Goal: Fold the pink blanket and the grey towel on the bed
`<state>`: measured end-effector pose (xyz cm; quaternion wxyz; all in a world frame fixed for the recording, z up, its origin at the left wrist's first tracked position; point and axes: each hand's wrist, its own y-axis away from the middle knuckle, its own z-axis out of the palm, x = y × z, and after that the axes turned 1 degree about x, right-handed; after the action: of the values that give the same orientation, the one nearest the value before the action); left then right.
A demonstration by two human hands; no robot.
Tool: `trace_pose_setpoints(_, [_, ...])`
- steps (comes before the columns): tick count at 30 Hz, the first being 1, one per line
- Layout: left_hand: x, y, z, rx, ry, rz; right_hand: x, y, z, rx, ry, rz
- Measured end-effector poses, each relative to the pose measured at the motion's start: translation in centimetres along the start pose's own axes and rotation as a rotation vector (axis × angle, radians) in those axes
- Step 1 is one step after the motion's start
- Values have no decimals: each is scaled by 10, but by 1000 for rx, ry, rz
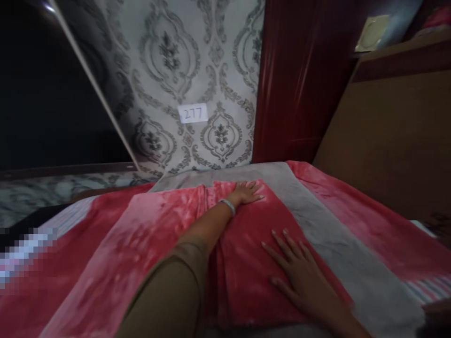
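Note:
A red plush cloth (pixel 253 253) lies folded over on a grey and red spread (pixel 324 220). Whether it is a garment or a blanket I cannot tell. My left hand (pixel 247 192), with a silver bracelet at the wrist, rests flat on the far end of the cloth, fingers apart. Nearer to me, my right hand (pixel 305 272) lies palm down over the cloth's right side with its fingers spread. Neither hand grips anything. Along the left of the folded part, a seam or layered edge (pixel 218 263) runs toward me, partly hidden by my left forearm.
Behind the spread stands a patterned wall (pixel 169 56) with a paper label (pixel 193 113) reading 277. A dark screen (pixel 52 94) is at the left. A dark red post (pixel 289 84) and a brown panel (pixel 394 150) stand at the right.

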<state>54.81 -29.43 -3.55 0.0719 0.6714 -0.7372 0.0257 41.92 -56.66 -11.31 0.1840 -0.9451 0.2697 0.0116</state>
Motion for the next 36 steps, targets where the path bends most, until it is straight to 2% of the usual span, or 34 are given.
trace_pose_setpoints(3, [4, 24, -13, -45, -17, -60, 6, 0, 12, 81, 48, -43])
trace_pose_setpoints(6, [-7, 72, -21, -34, -13, -52, 10, -1, 20, 134, 75, -58])
trace_pose_setpoints(8, [-27, 118, -26, 24, -2, -38, 12, -1, 22, 143, 80, -58])
trace_pose_setpoints(10, [-53, 172, -33, 110, 14, -81, 13, -1, 22, 134, 77, -54])
trace_pose_setpoints(14, [-101, 283, -47, 219, -23, -454, 12, -2, 20, 104, 58, -31])
trace_pose_setpoints(17, [-106, 345, -43, 259, -55, -587, 12, -4, 18, 83, 39, -14])
trace_pose_setpoints(19, [-89, 371, -29, 284, -55, -538, 13, -6, 14, 52, 10, 5])
trace_pose_setpoints(22, [-43, 391, 5, 357, -2, -288, 12, -12, 0, 18, -95, 45])
trace_pose_setpoints(24, [-7, 395, 29, 394, 36, -123, 6, -19, -13, 45, -232, 60])
trace_pose_setpoints(26, [24, 395, 49, 418, 40, -29, -9, -28, -26, 92, -397, 77])
trace_pose_setpoints(28, [45, 391, 63, 462, 28, -25, -30, -38, -36, 116, -548, 95])
trace_pose_setpoints(30, [54, 385, 70, 530, 28, -93, -52, -49, -39, 104, -665, 111])
trace_pose_setpoints(33, [58, 380, 69, 602, 62, -188, -79, -67, -34, 50, -817, 132])
trace_pose_setpoints(36, [60, 379, 64, 569, 65, -187, -96, -90, -21, -26, -968, 171])
